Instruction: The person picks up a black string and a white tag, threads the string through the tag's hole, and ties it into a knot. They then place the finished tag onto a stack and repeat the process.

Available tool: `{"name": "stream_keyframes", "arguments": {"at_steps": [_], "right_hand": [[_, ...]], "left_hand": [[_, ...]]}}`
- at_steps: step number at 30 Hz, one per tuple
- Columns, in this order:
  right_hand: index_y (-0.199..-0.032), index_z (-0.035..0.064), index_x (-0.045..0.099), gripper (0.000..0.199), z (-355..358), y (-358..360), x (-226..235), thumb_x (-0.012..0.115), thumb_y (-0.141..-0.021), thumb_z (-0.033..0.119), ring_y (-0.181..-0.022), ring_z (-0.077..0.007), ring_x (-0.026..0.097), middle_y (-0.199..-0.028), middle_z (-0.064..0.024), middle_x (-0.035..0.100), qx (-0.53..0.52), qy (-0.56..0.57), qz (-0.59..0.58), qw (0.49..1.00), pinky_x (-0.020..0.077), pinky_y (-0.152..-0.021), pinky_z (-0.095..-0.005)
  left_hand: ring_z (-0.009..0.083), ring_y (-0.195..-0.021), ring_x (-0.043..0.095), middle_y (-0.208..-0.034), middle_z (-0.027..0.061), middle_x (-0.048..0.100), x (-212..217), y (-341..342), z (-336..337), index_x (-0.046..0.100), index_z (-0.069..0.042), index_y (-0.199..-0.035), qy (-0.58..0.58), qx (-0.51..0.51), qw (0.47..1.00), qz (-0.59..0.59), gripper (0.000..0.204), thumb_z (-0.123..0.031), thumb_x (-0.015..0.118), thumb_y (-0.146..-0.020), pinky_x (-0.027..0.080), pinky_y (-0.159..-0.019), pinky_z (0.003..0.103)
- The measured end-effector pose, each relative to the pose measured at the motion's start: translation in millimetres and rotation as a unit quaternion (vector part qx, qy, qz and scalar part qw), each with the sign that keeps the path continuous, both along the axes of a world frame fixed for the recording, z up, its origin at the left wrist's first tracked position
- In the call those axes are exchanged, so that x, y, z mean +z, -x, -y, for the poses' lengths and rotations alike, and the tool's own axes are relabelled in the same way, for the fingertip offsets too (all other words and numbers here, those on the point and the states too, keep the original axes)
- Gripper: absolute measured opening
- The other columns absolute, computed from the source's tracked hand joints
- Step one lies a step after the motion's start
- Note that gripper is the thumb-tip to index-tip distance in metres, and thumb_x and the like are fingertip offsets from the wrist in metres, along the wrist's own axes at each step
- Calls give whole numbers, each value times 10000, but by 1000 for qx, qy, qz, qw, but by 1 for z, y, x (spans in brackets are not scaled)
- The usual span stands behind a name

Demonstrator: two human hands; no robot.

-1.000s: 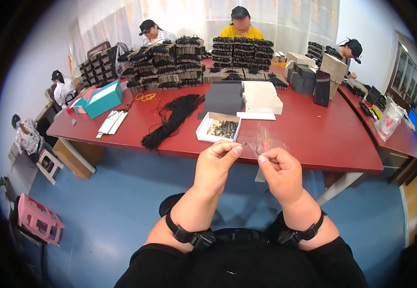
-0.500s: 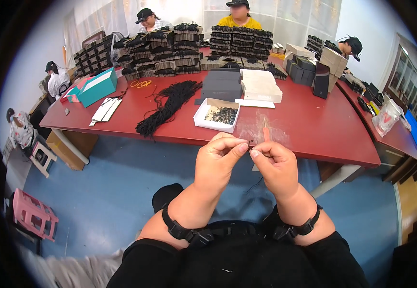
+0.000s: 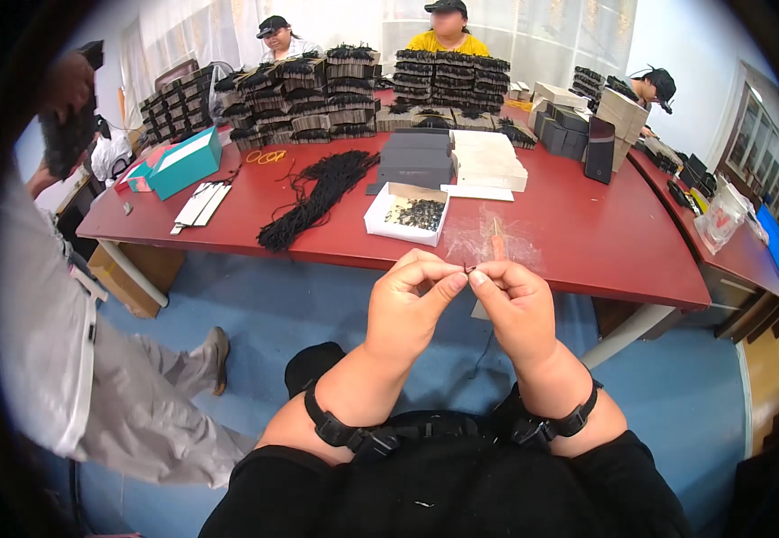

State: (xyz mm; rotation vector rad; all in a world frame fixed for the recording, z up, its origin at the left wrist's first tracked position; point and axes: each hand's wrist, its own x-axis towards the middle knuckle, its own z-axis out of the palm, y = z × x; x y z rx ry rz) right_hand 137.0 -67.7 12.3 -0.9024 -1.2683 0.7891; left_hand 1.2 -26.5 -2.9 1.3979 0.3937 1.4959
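Observation:
My left hand (image 3: 412, 300) and my right hand (image 3: 517, 305) meet at the table's front edge, thumbs and forefingers pinched together. Between their fingertips is a thin black cord (image 3: 467, 267), and only a small dark bit of it shows. A dark strand hangs below my right hand. Just beyond lies a pointed tool with an orange handle (image 3: 498, 246), resting on clear plastic film (image 3: 524, 254). A white box (image 3: 404, 235) of small dark pieces sits past my left hand. Left of it lies a bundle of black cords (image 3: 317, 199).
Grey boxes (image 3: 414, 160) and white boxes (image 3: 490, 163) stand on the red table (image 3: 587, 238), before tall stacks of corded bundles (image 3: 304, 94). A teal box (image 3: 183, 164) and white strips (image 3: 201, 206) lie left. A person in grey trousers (image 3: 147, 412) stands close at left; others sit behind.
A person in grey has come into view at the left, hiding the pink stool. My fingertips have drawn slightly closer together around the cord.

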Motion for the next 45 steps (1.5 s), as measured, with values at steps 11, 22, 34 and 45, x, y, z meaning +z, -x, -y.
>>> {"name": "stream_keyframes", "arguments": {"at_steps": [11, 22, 34, 45], "right_hand": [[-952, -28, 645, 139, -1, -3, -5, 611, -861, 72, -539, -59, 475, -701, -24, 573, 64, 13, -169, 984, 375, -480, -183], [-1017, -29, 565, 171, -5, -69, 27, 531, -915, 104, -507, -23, 286, -602, 48, 362, -21, -155, -311, 938, 207, -420, -181], [-918, 34, 668, 115, 6, -50, -3, 638, -848, 120, -554, -22, 408, -698, 43, 558, 16, -13, -144, 989, 305, -495, -175], [-1010, 5, 614, 172, 12, -30, -5, 570, -905, 133, -745, -101, 615, -812, -38, 615, 129, 76, -80, 985, 436, -513, -191]], "left_hand": [[121, -823, 557, -889, 55, 568, 5, -9, 5, 575, -20, -912, -93, 63, 987, -119, 125, -95, 651, -846, 461, -735, 263], [43, -728, 470, -783, -22, 538, 10, 24, 12, 572, -23, -928, -52, 21, 963, -264, 132, -137, 506, -938, 416, -643, 213], [86, -775, 524, -893, 19, 569, 15, 24, 14, 671, 8, -946, -28, -4, 988, -149, 122, -1, 622, -835, 418, -663, 202], [109, -838, 604, -865, 54, 630, 11, 1, 26, 574, -3, -1016, -25, 5, 980, -197, 238, 38, 653, -795, 481, -752, 248]]}}
